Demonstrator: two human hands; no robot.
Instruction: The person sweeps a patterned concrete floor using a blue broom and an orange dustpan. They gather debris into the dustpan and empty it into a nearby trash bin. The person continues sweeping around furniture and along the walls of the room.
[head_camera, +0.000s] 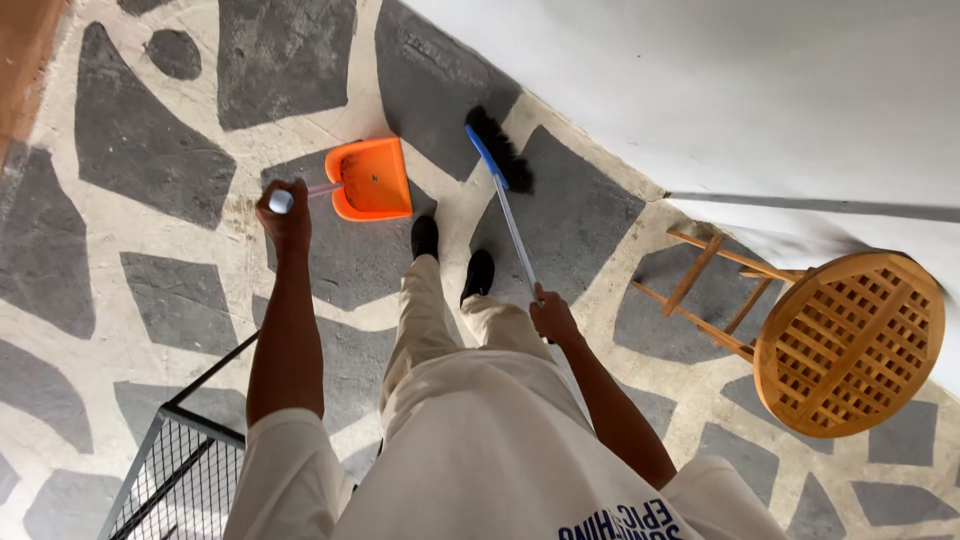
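My left hand (285, 215) is closed round the handle of the orange dustpan (371, 178), which sits on the stone floor (150, 150) ahead of my shoes; my right hand (552, 318) is closed on the blue broom (500, 165), bristles down near the far white wall (760, 90); a wooden stool (845, 340) stands right

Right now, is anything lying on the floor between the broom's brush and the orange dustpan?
Nothing visible does. The broom head and the orange dustpan sit apart, with only a bare patch of stone floor between them. The shoes stand nearer the person, outside that gap.
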